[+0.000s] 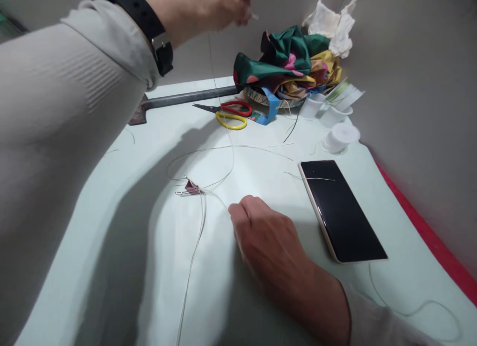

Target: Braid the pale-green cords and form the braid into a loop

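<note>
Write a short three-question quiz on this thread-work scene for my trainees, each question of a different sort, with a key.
1. True or false: the left hand is raised above the table, pinching a thin thread.
2. Which thing lies just right of the right hand? A) scissors B) a dark phone C) a spool
3. Fill in: near the table's middle the threads meet at a small ____ clip.

Key
1. True.
2. B, the phone; the scissors and the spool lie farther back.
3. Binder: the binder clip sits left of the right hand's knuckles.
</note>
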{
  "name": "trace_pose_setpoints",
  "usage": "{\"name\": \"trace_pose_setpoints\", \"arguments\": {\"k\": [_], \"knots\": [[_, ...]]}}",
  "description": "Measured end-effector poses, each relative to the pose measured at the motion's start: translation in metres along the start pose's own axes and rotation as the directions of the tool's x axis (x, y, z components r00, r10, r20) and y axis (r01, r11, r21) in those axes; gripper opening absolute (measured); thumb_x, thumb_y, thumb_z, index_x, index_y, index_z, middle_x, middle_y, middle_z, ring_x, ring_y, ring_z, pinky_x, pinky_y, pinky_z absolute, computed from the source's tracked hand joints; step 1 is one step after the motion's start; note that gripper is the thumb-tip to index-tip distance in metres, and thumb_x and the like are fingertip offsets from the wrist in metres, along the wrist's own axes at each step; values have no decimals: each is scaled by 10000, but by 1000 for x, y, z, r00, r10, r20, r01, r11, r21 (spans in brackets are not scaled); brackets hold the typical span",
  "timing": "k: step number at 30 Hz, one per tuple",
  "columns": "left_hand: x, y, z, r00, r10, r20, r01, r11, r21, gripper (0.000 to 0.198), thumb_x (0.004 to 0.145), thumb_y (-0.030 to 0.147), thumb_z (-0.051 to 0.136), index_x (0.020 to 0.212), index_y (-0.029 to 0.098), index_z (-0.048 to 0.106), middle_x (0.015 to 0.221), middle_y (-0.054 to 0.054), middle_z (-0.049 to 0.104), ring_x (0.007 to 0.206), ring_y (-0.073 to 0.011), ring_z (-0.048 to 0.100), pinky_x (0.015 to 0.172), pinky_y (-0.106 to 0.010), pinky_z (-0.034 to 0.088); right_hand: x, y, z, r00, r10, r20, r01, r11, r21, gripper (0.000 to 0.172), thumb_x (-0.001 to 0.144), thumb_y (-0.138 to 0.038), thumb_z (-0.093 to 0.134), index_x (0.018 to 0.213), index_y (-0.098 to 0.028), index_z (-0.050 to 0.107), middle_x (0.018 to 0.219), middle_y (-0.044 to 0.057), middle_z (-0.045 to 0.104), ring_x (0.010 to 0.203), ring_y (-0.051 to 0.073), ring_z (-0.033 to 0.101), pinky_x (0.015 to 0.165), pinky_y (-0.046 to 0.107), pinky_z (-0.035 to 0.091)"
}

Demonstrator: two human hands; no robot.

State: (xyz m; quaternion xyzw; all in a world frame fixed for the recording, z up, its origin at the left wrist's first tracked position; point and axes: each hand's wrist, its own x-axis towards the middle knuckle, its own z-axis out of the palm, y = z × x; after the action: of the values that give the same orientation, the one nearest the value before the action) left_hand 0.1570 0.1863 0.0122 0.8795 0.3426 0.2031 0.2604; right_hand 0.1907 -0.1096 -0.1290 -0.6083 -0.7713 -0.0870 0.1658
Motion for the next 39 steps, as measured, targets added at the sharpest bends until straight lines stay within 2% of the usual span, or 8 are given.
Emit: {"name": "trace_pose_setpoints", "arguments": {"k": [5, 9, 13, 16, 20, 26, 33, 39], "knots": [[-24, -4, 6, 999, 53, 13, -54, 933, 356, 502, 920, 313, 540, 1353, 94, 667, 1343, 4, 722, 1200, -198, 603, 1129, -371, 400, 3, 3, 2, 1000, -24, -15, 25, 999, 27, 284, 623, 58, 533, 715, -210, 521, 667, 17, 513, 637, 172, 406, 525, 338, 202], [-81, 1, 9, 993, 89, -82, -42, 891, 452, 445, 956, 341, 523, 1301, 125, 702, 1238, -3, 745, 1038, -149, 587, 1045, -305, 430, -1, 3, 3, 999, -46, 5, 45, 999, 23, 287, 635, 65, 548, 693, -213, 503, 663, 19, 518, 635, 171, 413, 535, 329, 235], [-161, -1, 13, 991, 33, -133, 33, 886, 463, 371, 967, 359, 514, 1035, 130, 798, 884, -55, 759, 741, -162, 543, 757, -305, 447, -6, -2, 0, 998, -64, 30, 62, 996, 65, 258, 736, 19, 600, 729, -215, 491, 701, 18, 530, 641, 167, 431, 529, 316, 225], [-216, -15, 19, 994, -25, -105, 62, 927, 369, 342, 967, 438, 518, 924, 224, 781, 869, -26, 774, 720, -193, 616, 685, -323, 427, -7, -5, -3, 988, -142, 60, 132, 982, 134, 283, 678, 20, 616, 736, -218, 475, 696, -1, 504, 610, 152, 394, 524, 318, 194], [-258, -33, 29, 989, -142, -51, 150, 957, 247, 318, 977, 423, 533, 1117, 246, 756, 945, -46, 773, 746, -218, 661, 643, -332, 437, -8, -10, -4, 985, -158, 68, 142, 970, 196, 276, 717, -5, 643, 739, -217, 468, 688, -15, 481, 581, 135, 349, 514, 310, 172], [-261, -42, 47, 985, -155, 74, 153, 988, 35, 350, 977, 401, 611, 1277, 248, 708, 1116, -57, 769, 897, -211, 690, 753, -301, 511, -12, -14, 0, 980, -177, 87, 149, 955, 258, 252, 781, -33, 657, 795, -220, 488, 694, -25, 488, 578, 141, 354, 514, 300, 200], [-254, -52, 50, 994, -59, 87, 63, 997, -34, 200, 1012, 335, 614, 1108, 265, 774, 1115, -43, 778, 992, -206, 714, 878, -304, 525, -12, -6, 0, 995, -95, 26, 84, 957, 278, 180, 887, -39, 576, 900, -209, 518, 777, -7, 581, 630, 163, 510, 561, 322, 300], [-255, -64, 55, 999, -19, 40, 23, 994, -108, 257, 976, 328, 694, 1221, 288, 763, 1205, -31, 777, 1092, -204, 713, 961, -293, 548, -10, 3, -2, 999, -21, 25, 12, 954, 301, 205, 908, -35, 495, 864, -233, 466, 677, -41, 509, 525, 158, 431, 519, 334, 253]]}}
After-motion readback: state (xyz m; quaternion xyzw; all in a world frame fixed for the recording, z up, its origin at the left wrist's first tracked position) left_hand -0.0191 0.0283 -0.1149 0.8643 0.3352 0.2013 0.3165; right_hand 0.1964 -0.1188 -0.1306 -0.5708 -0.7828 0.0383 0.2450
